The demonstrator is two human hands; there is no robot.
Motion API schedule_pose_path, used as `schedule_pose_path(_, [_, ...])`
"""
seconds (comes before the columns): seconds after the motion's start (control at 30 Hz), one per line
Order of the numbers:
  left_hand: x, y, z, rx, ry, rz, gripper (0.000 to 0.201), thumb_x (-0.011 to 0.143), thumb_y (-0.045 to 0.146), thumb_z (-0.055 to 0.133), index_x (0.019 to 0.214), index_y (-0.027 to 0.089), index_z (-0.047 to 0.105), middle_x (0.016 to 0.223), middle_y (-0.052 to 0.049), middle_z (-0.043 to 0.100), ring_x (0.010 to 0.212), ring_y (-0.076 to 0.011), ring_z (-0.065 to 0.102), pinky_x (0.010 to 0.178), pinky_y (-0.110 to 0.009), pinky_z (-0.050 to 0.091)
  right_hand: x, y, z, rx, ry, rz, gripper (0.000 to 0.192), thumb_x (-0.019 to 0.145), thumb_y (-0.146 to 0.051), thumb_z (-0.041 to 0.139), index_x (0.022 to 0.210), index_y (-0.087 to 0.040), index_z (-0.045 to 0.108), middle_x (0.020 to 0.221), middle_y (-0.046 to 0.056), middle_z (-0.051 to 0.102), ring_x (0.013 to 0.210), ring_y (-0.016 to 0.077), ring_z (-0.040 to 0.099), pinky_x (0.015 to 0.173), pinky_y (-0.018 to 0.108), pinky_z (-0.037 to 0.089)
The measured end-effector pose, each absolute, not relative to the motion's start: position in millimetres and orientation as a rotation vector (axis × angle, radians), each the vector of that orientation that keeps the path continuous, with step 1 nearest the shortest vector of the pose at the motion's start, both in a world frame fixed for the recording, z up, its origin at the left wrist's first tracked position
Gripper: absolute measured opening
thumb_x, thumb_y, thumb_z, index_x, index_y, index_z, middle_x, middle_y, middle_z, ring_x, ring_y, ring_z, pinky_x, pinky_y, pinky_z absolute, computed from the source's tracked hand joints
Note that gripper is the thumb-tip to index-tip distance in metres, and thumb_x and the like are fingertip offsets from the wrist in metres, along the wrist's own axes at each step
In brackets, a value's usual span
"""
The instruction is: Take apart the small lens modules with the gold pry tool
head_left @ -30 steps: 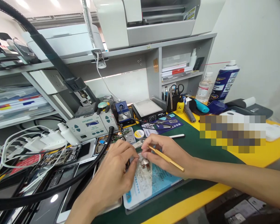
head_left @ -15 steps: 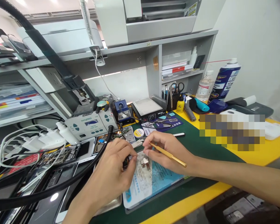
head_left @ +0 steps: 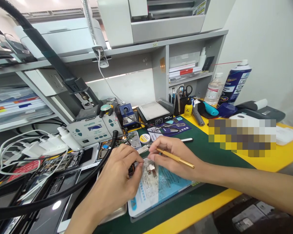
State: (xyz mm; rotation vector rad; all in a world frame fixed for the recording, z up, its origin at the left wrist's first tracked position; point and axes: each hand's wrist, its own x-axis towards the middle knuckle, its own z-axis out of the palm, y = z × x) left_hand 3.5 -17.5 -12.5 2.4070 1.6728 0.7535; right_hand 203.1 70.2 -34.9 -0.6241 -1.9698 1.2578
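Note:
My right hand (head_left: 172, 154) is closed in a pen grip around a slim gold-coloured metal tool (head_left: 179, 159), whose back end points right. The tool's tip is hidden by my fingers. Thumb and fingers of my left hand (head_left: 120, 172) pinch a small dark part (head_left: 131, 169), mostly covered by the hand. Both sets of fingertips are close together. Just below them, a small silver-and-brown component with flat tabs (head_left: 151, 169) lies on a blue-and-white printed pad (head_left: 146, 195), which rests on the green mat (head_left: 205, 156).
A black hose (head_left: 75, 191) crosses the left front, over phones and circuit boards (head_left: 61, 159). Behind stand a grey soldering station (head_left: 92, 130), a flat hot plate (head_left: 153, 112) and a tool holder (head_left: 182, 102). A yellow bottle (head_left: 188, 109) and spray can (head_left: 234, 84) stand right.
The back end of the gold tool has risen slightly in my right hand. My left hand stays almost still, and the whole view has shifted a little.

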Motion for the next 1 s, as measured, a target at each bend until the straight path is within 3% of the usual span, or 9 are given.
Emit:
schedule_pose_path(0.4, [3.6, -15.3, -13.8, 2.425, 1.661, 0.758, 0.014, 0.097, 0.020, 0.048, 0.091, 0.024, 0.060, 0.094, -0.001, 0.062, 0.096, -0.0224, 0.052, 0.086, -0.041, 0.041, 209.5, 71.1, -36.4, -0.561, -2.142, 1.089, 0.008, 0.094, -0.022, 0.062, 0.102, -0.020, 0.061, 0.082, -0.002, 0.063, 0.066, 0.0117, 0.057, 0.059, 0.023, 0.044])
schedule_pose_path(1.0, [5.2, -16.7, -13.3, 2.433, 1.684, 0.718, 0.015, 0.097, 0.019, 0.048, 0.090, 0.023, 0.061, 0.095, -0.004, 0.062, 0.097, -0.0241, 0.052, 0.087, -0.043, 0.042, 209.0, 66.0, -32.7, -0.637, -2.125, 1.070, 0.006, 0.091, -0.018, 0.062, 0.096, -0.019, 0.061, 0.076, -0.002, 0.061, 0.062, 0.0118, 0.055, 0.057, 0.023, 0.042])
